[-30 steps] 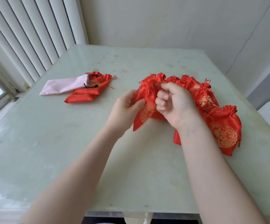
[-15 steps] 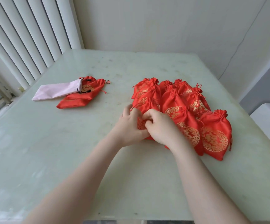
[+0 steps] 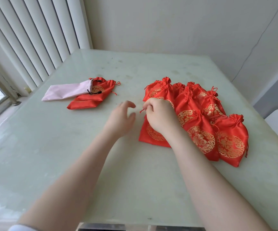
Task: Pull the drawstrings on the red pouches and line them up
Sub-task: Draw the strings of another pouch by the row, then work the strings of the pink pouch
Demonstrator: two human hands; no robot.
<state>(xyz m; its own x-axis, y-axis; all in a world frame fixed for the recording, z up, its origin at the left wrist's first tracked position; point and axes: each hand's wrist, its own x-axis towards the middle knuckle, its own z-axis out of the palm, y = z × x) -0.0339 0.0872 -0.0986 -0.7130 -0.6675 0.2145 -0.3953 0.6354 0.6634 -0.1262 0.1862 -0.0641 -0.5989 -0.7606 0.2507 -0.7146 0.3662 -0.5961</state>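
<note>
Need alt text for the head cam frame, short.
A person's right hand pinches a red drawstring on a red satin pouch in an overlapping row of gold-patterned red pouches on a pale green table. The left hand hovers open beside it, empty.

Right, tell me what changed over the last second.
The red pouch held up in both hands now lies at the left end of the overlapping row. The left hand has let go and moved off leftward, fingers relaxed. The right hand pinches its drawstring. The pink pouch and the red ones beside it stayed put.
</note>
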